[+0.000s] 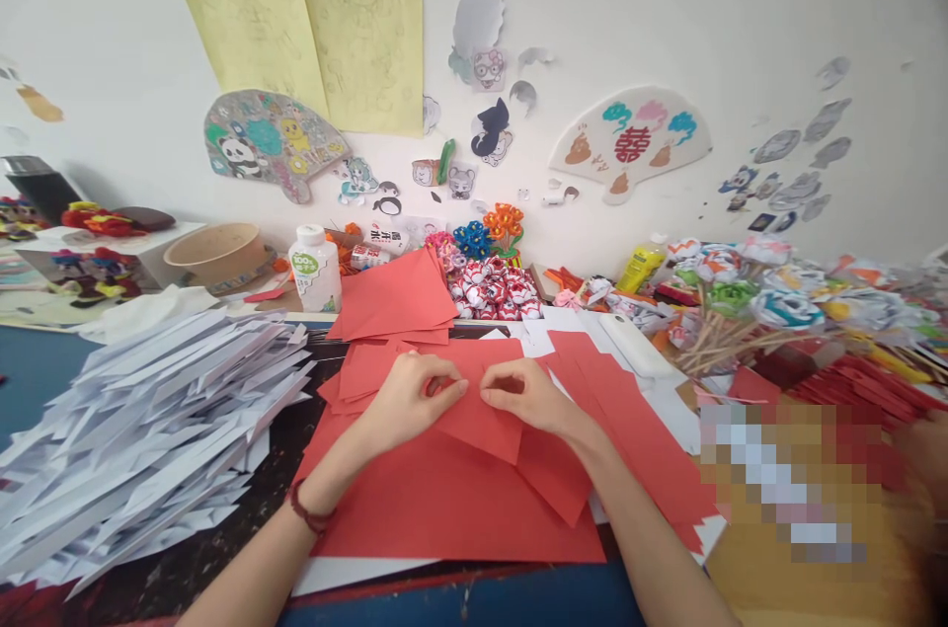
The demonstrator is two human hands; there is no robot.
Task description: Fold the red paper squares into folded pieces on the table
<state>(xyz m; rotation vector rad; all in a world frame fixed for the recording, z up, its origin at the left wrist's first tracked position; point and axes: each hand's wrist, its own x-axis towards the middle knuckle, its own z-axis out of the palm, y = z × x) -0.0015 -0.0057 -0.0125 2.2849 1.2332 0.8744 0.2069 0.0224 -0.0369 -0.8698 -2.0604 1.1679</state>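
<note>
Pinches thumb to finger with bare left hand [415, 400] and bare right hand [534, 398] at small, flat red paper sheet [490, 428], centre of the frame; cannot tell whether gripping it. Could misalign overlapping layers by snagging loose edges.

Left hand [416, 397] and right hand [531, 398], thumbs and forefingers pinched together above red paper sheets [451, 509] | at left, a heaped pile of white paper strips [163, 410] | behind, a white-capped bottle [315, 270] beside more red sheets [396, 296] | on the wall, two decorated paper fans [274, 138].
</note>
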